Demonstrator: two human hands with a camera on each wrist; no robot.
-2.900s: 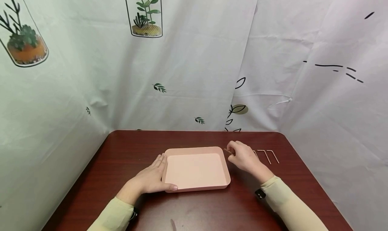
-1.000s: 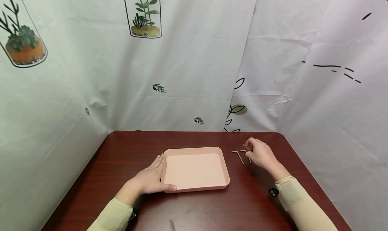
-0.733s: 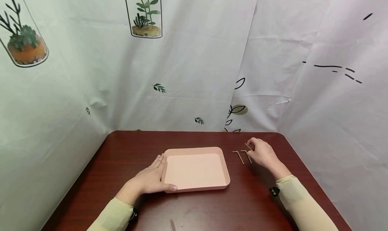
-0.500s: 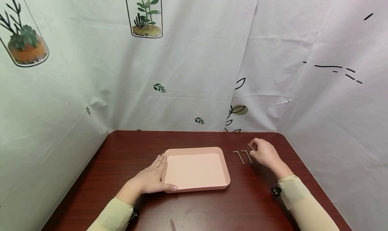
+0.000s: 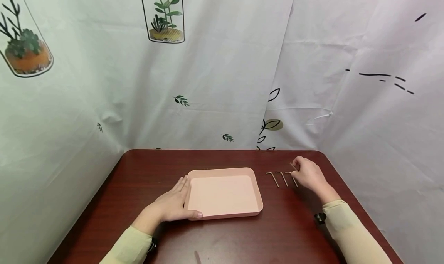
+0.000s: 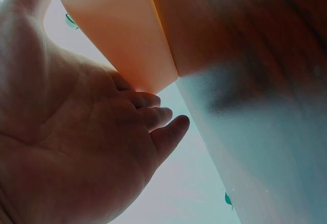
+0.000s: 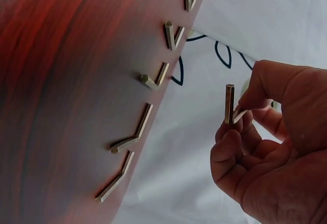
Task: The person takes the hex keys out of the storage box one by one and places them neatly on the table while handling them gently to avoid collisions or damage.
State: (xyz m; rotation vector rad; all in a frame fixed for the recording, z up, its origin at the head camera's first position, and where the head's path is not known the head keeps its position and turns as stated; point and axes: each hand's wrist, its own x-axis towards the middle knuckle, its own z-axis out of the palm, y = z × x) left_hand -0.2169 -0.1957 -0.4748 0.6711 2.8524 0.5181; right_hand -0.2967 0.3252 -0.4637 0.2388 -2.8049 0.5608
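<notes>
My left hand (image 5: pixel 171 204) lies against the left side of a shallow pink tray (image 5: pixel 225 173), fingers straight along its wall and thumb at the front rim. The left wrist view shows those fingertips touching the tray's outer wall (image 6: pixel 122 35). To the right of the tray, my right hand (image 5: pixel 309 174) pinches an L-shaped hex key (image 7: pixel 230 104) between thumb and fingers, raised above the table. Several similar hex keys (image 7: pixel 132 132) lie in a spaced row on the tabletop; in the head view three (image 5: pixel 282 179) show beside the hand, which blocks part of the row.
The dark red-brown table (image 5: pixel 229 241) has rounded far corners. White plant-printed cloth (image 5: pixel 215 71) hangs behind it and at both sides. A thin streak (image 5: pixel 197 257) shows near the front. Black bands (image 5: pixel 320 218) circle the wrists.
My right hand has travelled rightward from the tray's right edge along the row of hex keys, uncovering those on the left. The left hand and the tray have stayed still.
</notes>
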